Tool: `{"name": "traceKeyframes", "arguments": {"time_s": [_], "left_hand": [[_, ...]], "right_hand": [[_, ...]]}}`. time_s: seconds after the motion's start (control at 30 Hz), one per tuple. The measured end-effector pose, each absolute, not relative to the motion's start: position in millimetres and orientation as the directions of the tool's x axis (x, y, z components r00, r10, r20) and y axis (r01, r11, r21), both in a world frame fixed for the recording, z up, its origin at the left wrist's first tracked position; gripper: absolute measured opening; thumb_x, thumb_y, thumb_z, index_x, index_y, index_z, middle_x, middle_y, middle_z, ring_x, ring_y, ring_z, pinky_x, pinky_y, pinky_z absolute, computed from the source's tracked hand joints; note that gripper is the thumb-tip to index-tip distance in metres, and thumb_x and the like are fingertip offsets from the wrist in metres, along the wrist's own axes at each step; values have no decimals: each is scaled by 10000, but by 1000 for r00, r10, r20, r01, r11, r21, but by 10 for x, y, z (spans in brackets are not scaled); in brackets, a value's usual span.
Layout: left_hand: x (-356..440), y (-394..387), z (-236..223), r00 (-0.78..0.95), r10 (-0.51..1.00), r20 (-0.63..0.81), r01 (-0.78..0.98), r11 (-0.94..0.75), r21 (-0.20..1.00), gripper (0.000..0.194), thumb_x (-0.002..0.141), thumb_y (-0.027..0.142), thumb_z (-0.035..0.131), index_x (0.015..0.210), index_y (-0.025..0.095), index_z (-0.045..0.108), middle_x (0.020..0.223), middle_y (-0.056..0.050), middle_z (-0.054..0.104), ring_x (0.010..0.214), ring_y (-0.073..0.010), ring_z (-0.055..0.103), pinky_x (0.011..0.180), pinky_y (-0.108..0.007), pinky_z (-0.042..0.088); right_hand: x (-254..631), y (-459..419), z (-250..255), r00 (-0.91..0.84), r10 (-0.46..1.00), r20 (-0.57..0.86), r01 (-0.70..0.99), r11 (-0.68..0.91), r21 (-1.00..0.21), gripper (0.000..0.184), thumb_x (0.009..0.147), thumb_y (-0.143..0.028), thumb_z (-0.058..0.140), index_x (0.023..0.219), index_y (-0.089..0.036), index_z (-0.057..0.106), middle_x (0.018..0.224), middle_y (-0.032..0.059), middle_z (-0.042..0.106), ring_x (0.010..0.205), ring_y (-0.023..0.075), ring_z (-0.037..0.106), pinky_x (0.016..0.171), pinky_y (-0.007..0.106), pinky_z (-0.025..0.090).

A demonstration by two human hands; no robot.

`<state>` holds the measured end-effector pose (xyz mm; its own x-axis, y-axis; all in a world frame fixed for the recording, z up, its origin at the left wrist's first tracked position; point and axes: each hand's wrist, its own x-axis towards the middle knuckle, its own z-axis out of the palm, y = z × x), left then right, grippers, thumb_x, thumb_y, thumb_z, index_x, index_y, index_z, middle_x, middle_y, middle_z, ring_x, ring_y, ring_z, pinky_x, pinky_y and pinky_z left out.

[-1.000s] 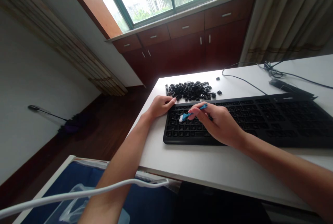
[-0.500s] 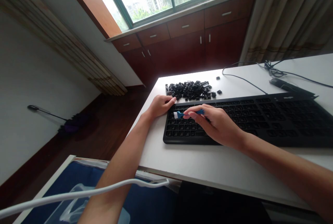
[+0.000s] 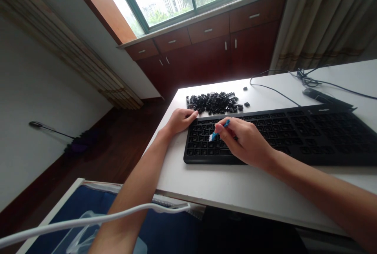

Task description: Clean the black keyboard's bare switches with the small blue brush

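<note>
A black keyboard [image 3: 282, 140] with its keycaps off lies on the white table, its bare key sockets showing. My right hand [image 3: 243, 138] is closed in a pinch round a small blue brush [image 3: 215, 135]. The brush's white bristles point down at the sockets in the keyboard's left part. At the keyboard's far left corner, my left hand [image 3: 181, 120] is closed against the edge, thumb and fingertips together there. Part of that grip is hidden. Just beyond the left fingertips lies a heap of loose black keycaps [image 3: 216, 102].
Two keycaps lie apart, right of the heap. A black cable [image 3: 277, 90] runs behind the keyboard, near a dark flat piece [image 3: 326, 98]. A white tube-like bar [image 3: 97, 218] crosses the lower left, above a blue fabric surface [image 3: 171, 230]. Drawers [image 3: 207, 30] stand under the window.
My right hand has tilted the brush from nearly level to bristles down, and the bristles have shifted right and nearer to me. My left hand stays at the corner.
</note>
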<state>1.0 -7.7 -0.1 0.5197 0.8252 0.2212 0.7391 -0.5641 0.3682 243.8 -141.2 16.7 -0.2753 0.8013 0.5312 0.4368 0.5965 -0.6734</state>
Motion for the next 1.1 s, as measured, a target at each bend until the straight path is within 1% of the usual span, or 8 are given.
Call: {"name": "traceKeyframes", "arguments": {"time_s": [0.13,0.2,0.4,0.57,0.7,0.77,0.93,1.1], "left_hand": [[6,-73,-4,519,827,216,744,-561,363,491,928,472,415,561,147,378,558,35,294,540,-74,270,539,-233,213],[7,-74,-2,518,828,213,744,-560,366,491,927,470,415,560,146,386,557,35,299,542,-74,265,539,-231,213],[17,-90,14,521,827,213,736,-561,378,484,924,470,417,565,148,382,558,34,301,548,-76,268,543,-230,219],[16,-87,5,522,824,220,729,-565,386,489,920,476,418,558,149,384,549,34,303,537,-77,271,538,-233,226],[6,-78,-10,519,826,222,732,-563,384,494,921,475,420,553,148,381,548,35,292,539,-76,253,533,-232,218],[3,-77,-10,517,829,216,736,-559,382,494,923,475,420,556,147,377,549,35,289,539,-75,251,532,-231,214],[9,-85,6,522,825,216,731,-563,384,486,924,468,423,560,146,393,548,36,311,536,-74,274,537,-229,221],[16,-93,8,518,821,241,724,-570,388,489,913,455,433,539,139,420,531,36,321,534,-74,291,538,-227,231]], "right_hand": [[2440,-1401,180,-414,735,537,286,665,-690,230,995,-293,453,1057,-174,639,1008,54,704,940,157,625,839,295,477],[2444,-1400,190,-422,721,550,228,672,-705,235,996,-285,454,1116,-191,632,1070,48,703,1012,159,623,900,307,472],[2452,-1403,173,-250,788,563,304,616,-727,229,997,-309,448,988,-171,630,871,34,679,785,124,620,737,266,477],[2451,-1405,168,-266,799,540,417,600,-683,277,993,-338,442,885,-158,623,765,36,632,669,123,557,640,275,438],[2441,-1408,202,-374,752,543,295,651,-699,241,996,-308,452,1045,-175,646,986,47,699,889,138,625,793,275,475],[2440,-1413,202,-370,741,561,242,659,-712,228,997,-288,454,1095,-193,637,1067,36,699,981,136,623,854,273,472],[2467,-1422,181,-285,769,573,304,639,-706,234,998,-305,439,962,-172,629,878,39,678,771,124,611,736,266,472],[2440,-1316,403,-386,768,511,516,639,-570,323,999,-328,391,835,-162,613,734,43,636,657,131,555,637,276,414]]}}
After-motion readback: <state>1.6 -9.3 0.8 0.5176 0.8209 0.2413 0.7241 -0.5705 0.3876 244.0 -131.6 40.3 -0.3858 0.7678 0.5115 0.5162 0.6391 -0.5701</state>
